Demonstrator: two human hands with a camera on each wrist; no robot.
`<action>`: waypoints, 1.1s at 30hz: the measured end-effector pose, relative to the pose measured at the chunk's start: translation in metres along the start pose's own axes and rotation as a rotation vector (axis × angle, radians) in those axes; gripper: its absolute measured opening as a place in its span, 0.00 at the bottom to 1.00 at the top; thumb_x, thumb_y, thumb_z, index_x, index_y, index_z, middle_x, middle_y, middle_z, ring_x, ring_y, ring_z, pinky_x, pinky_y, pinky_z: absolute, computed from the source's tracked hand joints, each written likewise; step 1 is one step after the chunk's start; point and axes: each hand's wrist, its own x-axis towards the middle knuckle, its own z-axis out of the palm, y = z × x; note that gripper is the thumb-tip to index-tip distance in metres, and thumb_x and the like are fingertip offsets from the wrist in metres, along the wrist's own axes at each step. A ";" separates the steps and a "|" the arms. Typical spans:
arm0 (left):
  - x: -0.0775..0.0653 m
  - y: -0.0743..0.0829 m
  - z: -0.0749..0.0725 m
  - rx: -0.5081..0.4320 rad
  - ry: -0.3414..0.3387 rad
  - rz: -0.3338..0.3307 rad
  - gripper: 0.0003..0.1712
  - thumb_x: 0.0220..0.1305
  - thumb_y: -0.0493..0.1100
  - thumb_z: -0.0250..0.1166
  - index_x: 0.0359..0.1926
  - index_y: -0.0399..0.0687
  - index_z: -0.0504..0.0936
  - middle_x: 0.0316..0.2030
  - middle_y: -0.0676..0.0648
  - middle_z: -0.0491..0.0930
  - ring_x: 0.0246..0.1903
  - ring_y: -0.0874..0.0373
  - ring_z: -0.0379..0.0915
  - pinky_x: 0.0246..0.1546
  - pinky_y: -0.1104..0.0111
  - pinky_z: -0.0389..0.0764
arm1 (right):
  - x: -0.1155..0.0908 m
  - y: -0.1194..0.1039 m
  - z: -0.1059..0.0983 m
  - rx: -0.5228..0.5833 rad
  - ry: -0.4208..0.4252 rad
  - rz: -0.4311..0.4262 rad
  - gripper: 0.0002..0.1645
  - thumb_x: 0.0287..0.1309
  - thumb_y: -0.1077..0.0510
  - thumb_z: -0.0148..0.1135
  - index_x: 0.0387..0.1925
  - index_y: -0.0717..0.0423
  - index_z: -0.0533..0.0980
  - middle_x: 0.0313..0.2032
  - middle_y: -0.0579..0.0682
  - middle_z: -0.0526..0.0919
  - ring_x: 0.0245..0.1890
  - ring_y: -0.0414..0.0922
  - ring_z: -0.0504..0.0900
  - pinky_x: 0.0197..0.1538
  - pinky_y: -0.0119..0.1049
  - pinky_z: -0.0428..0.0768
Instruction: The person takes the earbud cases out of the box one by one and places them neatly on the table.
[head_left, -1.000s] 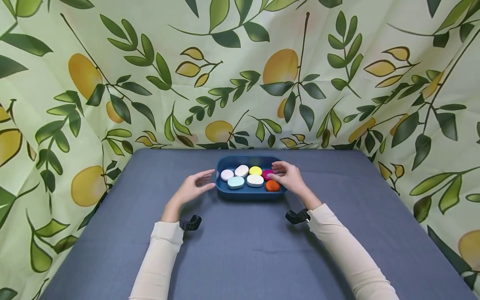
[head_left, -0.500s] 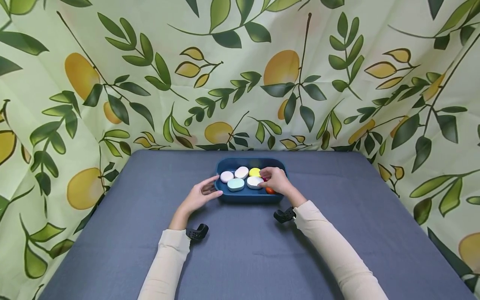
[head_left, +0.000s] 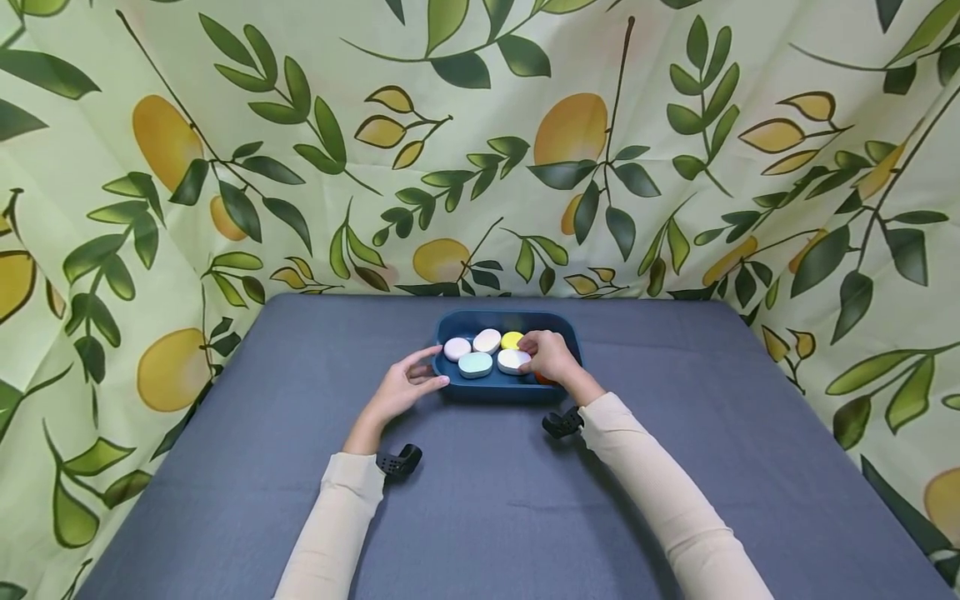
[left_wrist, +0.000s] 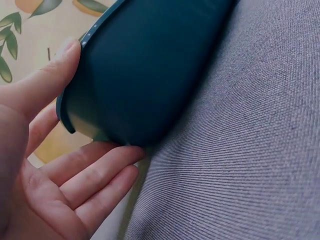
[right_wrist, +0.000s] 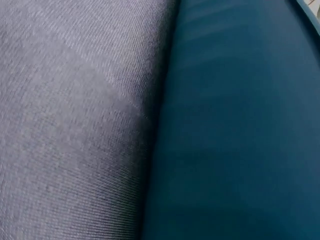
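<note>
A dark blue tray stands toward the far side of the table. My left hand grips its left end in the head view. The left wrist view shows that hand's thumb at the rim and fingertips against the lower wall. Over the right half of the tray, my right hand pinches the right end of a white oval soap-like bar. A red piece lies partly hidden under it. Only the tray's wall and the tablecloth show in the right wrist view.
Left of the pinched bar sit a light blue oval, a lilac round piece and a white oval. A yellow round piece is behind. Grey-blue cloth covers the table; a leaf-print curtain rises behind.
The right hand has moved left from the tray's right end onto the white bar, covering the magenta piece. The left hand has moved in to the tray's left end.
</note>
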 end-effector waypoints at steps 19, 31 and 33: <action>0.004 -0.003 0.005 -0.020 0.035 0.009 0.35 0.62 0.44 0.67 0.69 0.54 0.67 0.71 0.39 0.63 0.65 0.42 0.70 0.60 0.52 0.77 | -0.017 -0.005 -0.017 0.112 0.103 -0.053 0.20 0.45 0.65 0.74 0.42 0.65 0.80 0.43 0.63 0.86 0.42 0.53 0.84 0.52 0.46 0.83; 0.005 -0.004 0.006 -0.020 0.057 -0.024 0.34 0.61 0.47 0.68 0.68 0.56 0.68 0.65 0.37 0.71 0.62 0.43 0.73 0.56 0.54 0.79 | -0.054 -0.021 -0.010 0.250 0.131 -0.148 0.20 0.42 0.65 0.76 0.40 0.67 0.80 0.40 0.63 0.86 0.40 0.51 0.86 0.48 0.46 0.85; 0.005 -0.003 0.006 -0.017 0.048 -0.027 0.35 0.61 0.47 0.67 0.68 0.56 0.67 0.65 0.36 0.71 0.62 0.43 0.72 0.57 0.53 0.79 | -0.059 -0.024 -0.009 0.273 0.133 -0.155 0.20 0.42 0.65 0.76 0.40 0.66 0.80 0.40 0.63 0.86 0.40 0.51 0.86 0.48 0.47 0.85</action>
